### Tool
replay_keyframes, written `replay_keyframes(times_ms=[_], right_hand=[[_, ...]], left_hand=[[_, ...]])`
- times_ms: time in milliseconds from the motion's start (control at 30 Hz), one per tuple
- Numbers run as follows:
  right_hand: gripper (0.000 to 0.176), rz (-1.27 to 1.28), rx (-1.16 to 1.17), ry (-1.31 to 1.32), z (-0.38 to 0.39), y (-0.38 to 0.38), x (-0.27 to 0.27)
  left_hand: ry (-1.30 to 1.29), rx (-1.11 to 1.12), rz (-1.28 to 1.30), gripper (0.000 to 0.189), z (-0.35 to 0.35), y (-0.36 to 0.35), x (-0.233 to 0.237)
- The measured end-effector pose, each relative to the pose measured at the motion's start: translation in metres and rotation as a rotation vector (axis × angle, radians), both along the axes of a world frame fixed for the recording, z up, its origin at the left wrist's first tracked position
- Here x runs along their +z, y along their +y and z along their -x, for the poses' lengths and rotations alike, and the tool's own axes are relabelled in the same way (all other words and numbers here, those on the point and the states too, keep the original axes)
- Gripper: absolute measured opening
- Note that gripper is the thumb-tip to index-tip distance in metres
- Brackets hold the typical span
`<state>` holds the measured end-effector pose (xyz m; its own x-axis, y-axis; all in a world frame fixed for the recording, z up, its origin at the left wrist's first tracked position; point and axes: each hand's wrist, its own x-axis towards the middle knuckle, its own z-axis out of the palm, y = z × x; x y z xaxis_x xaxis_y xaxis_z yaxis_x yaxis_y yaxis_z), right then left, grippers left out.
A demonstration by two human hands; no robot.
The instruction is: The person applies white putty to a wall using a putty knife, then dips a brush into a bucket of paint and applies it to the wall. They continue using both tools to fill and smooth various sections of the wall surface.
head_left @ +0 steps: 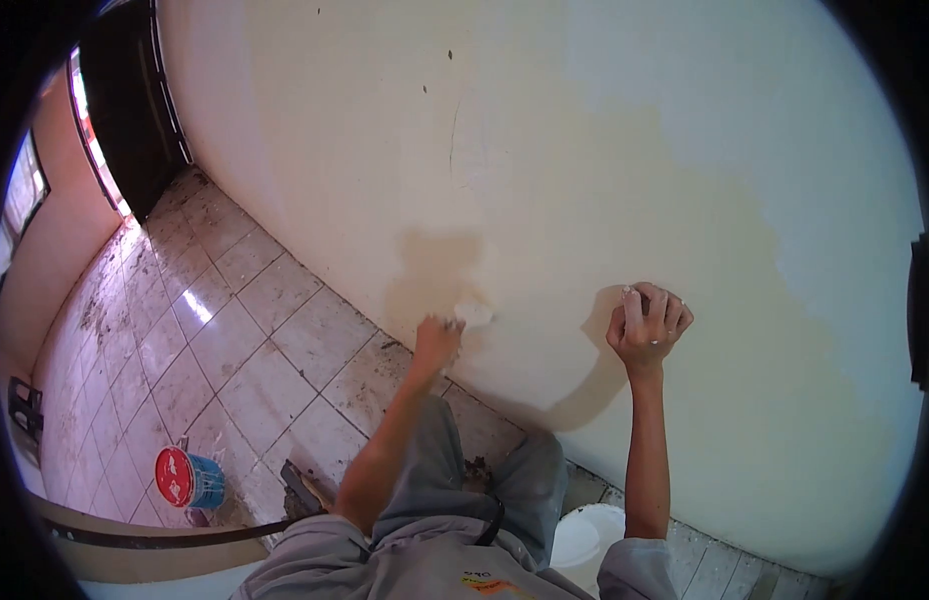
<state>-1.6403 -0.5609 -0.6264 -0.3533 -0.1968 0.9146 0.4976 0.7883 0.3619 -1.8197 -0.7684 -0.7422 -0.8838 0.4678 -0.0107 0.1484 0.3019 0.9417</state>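
Note:
My left hand (439, 342) is closed around a pale, whitish piece (474, 313) that meets the cream wall (545, 200); motion blurs its outline, so I cannot tell what it is. To the right, my right hand (650, 320) is held up close to the wall with its fingers curled in and white residue on the fingertips. What it holds, if anything, is hidden. Both hands cast shadows on the wall. A thin crack and a few small dark marks show higher up.
A blue bucket with a red lid (175, 476) stands on the dirty tiled floor (275, 385), with a dark tool (303, 490) beside it. A white bucket (589, 540) is near my knees. At the far left are a dark door (130, 100) and a dark plastic object (25, 405).

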Motion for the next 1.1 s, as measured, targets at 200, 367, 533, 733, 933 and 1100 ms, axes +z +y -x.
replay_keyframes(times_ms=[200, 367, 533, 733, 933, 1100], right_hand=[[0.009, 0.011, 0.009, -0.001, 0.000, 0.000, 0.000], [0.011, 0.025, 0.022, -0.010, -0.002, 0.003, -0.002], [0.012, 0.028, 0.023, -0.008, -0.001, 0.002, -0.004], [0.014, 0.041, 0.017, -0.008, 0.002, 0.002, -0.005], [0.014, 0.011, 0.007, -0.013, 0.000, 0.003, -0.004], [0.016, -0.005, 0.025, -0.003, -0.001, 0.003, -0.004]], left_hand=[[-0.002, -0.046, -0.348, 0.016, 0.025, -0.015, 0.155], [0.184, -0.084, -0.552, 0.021, 0.019, -0.029, 0.256], [0.119, -0.068, -0.464, 0.023, 0.032, -0.001, 0.220], [-0.175, -0.007, -0.236, 0.020, 0.016, 0.002, 0.017], [-0.111, -0.106, 0.255, 0.032, 0.023, -0.022, -0.119], [0.480, 0.005, 0.180, 0.038, 0.049, -0.008, -0.178]])
